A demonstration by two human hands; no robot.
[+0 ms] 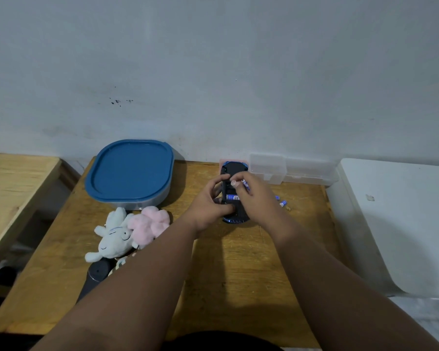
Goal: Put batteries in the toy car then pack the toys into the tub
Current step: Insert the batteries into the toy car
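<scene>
The blue toy car [233,171] lies upside down on the wooden table [238,274], its dark underside up. My left hand [211,201] grips its left side. One blue battery [232,197] sits in the open compartment. My right hand [254,196] holds another blue battery [245,184] just above the car. Two more batteries [281,201] lie on the table to the right. A tub with a blue lid [129,171] stands at the back left. A white plush [113,236] and a pink plush [148,224] lie in front of it.
A clear plastic box [289,171] stands open against the wall at the back right. A dark cylindrical object [96,273] lies near the plushes under my left forearm. A second wooden table [13,188] is to the left, a white surface [403,224] to the right.
</scene>
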